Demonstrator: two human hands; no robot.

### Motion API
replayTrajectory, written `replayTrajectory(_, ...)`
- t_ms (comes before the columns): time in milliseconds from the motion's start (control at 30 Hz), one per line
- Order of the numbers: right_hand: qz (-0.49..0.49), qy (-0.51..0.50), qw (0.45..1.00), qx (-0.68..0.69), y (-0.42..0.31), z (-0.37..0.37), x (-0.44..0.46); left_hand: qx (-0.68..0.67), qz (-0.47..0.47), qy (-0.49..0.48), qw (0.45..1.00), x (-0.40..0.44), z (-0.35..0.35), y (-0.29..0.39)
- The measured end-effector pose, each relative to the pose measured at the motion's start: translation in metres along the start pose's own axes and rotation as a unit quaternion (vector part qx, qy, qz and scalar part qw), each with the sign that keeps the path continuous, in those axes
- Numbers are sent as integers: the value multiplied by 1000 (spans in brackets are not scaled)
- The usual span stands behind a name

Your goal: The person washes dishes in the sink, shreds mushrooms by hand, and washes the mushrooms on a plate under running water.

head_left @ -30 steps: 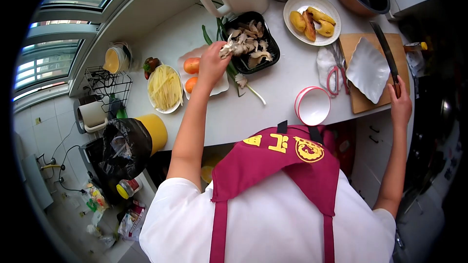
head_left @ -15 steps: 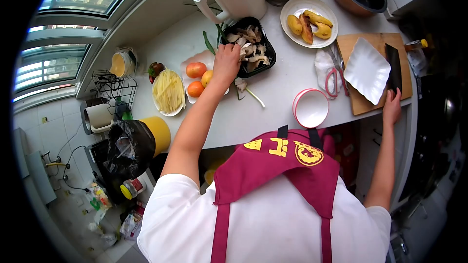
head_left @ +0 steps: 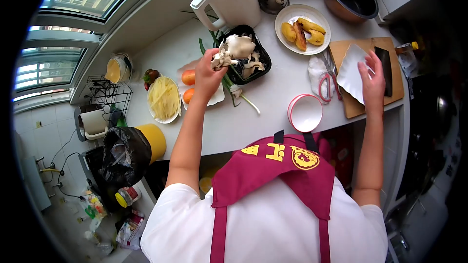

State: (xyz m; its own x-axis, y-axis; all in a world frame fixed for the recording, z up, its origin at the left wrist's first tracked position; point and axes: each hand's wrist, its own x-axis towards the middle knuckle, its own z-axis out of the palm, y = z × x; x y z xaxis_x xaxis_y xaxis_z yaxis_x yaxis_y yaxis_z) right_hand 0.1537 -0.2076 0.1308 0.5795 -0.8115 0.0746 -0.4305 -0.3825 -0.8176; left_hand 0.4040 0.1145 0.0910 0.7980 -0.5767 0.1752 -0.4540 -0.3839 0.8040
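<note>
My left hand (head_left: 209, 75) grips a cluster of oyster mushrooms (head_left: 240, 47), held above the left side of a black tray (head_left: 267, 60). More mushroom pieces (head_left: 253, 65) lie in that tray. Over on the right, my right hand (head_left: 373, 84) is raised above the edge of a white scalloped plate (head_left: 349, 75), fingers apart and holding nothing; whether it touches the plate I cannot tell. The plate rests on a wooden cutting board (head_left: 358, 111), beside a long, dark, flat object (head_left: 383, 70) that looks like a knife.
Tomatoes (head_left: 188, 76) on a white dish and a plate of pale yellow strips (head_left: 164, 100) stand left. Green onion (head_left: 251, 105), a red-rimmed bowl (head_left: 306, 113) and red-handled scissors (head_left: 323, 91) lie centrally. Behind are a white jug (head_left: 234, 2), a potato plate (head_left: 282, 13) and a dark pot (head_left: 348, 0).
My left hand has lifted a mushroom cluster from the black tray and drawn slightly left. My right hand has moved from the dark object's near end up over the white plate, its fingers spreading.
</note>
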Motion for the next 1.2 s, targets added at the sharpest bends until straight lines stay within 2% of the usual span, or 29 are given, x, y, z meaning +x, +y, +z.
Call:
replayTrajectory(33, -38, -84, 993, 73, -27, 29, -5, -6, 29, 7, 1000, -1, 3, -3)
replayTrajectory(100, -66, -272, 954, 112, -79, 79, -12, -20, 45, -2, 999, -3, 7, 11)
replayTrajectory(133, -100, -304, 939, 123, -86, 110, -10, -25, 51, -7, 998, -5, 8, 17)
replayTrajectory(200, 2, -403, 896, 186, -105, 148, -5, -42, 55, -16, 997, -8, 10, 19)
replayTrajectory(267, 81, -510, 814, 265, -106, 172, -2, -39, 55, -16, 998, -8, 10, 22)
replayTrajectory(300, 83, -534, 793, 283, -104, 177, -2, -67, -7, -35, 997, -11, 7, 25)
replayTrajectory(400, 20, -501, 853, 145, -98, 188, 0, -285, -124, -23, 950, -11, -4, 9)
replayTrajectory(433, -130, -425, 893, 76, -83, 200, 2, -359, -162, -31, 919, -10, -11, 5)
replayTrajectory(467, -189, -378, 906, 28, -76, 206, 5, -373, -214, -27, 902, -8, -23, 16)
replayTrajectory(500, -181, -377, 908, 8, -71, 212, 10, -391, -235, -28, 890, -8, -32, 11)
replayTrajectory(533, -172, -374, 911, -12, -68, 217, 12, -408, -254, -30, 876, -6, -39, 7)
replayTrajectory(633, -310, -245, 914, -90, -55, 239, 0, -428, -215, 7, 878, -13, -39, 5)
replayTrajectory(667, -230, -295, 927, -13, -69, 236, -2, -392, -187, 16, 900, -15, -36, 4)
replayTrajectory(733, -59, -384, 911, 139, -105, 223, -5, -321, -132, 36, 937, -21, -27, 1)
replayTrajectory(767, 57, -479, 856, 185, -128, 206, -8, -198, -89, 42, 975, -23, -24, 2)
replayTrajectory(800, 104, -520, 809, 252, -134, 206, -14, -170, -69, 41, 982, -26, -20, 3)
replayTrajectory(900, 89, -513, 809, 274, -137, 208, -20, -87, -4, 34, 996, -23, -12, 14)
replayTrajectory(1000, 64, -503, 814, 283, -122, 210, -16, -120, -32, 23, 992, -23, -10, 18)
replayTrajectory(1033, 48, -505, 819, 269, -118, 208, -14, -207, -75, 12, 975, -23, -9, 19)
replayTrajectory(1067, -4, -470, 853, 227, -115, 207, -13, -293, -117, 1, 949, -22, -9, 20)
replayTrajectory(1133, -108, -393, 903, 137, -114, 203, -10, -453, -197, -20, 869, -20, -11, 20)
replayTrajectory(1167, -142, -335, 929, 75, -117, 198, -6, -485, -209, -33, 848, -21, -14, 15)
replayTrajectory(1200, -150, -330, 930, 58, -113, 200, -3, -548, -228, -31, 805, -23, -16, 11)
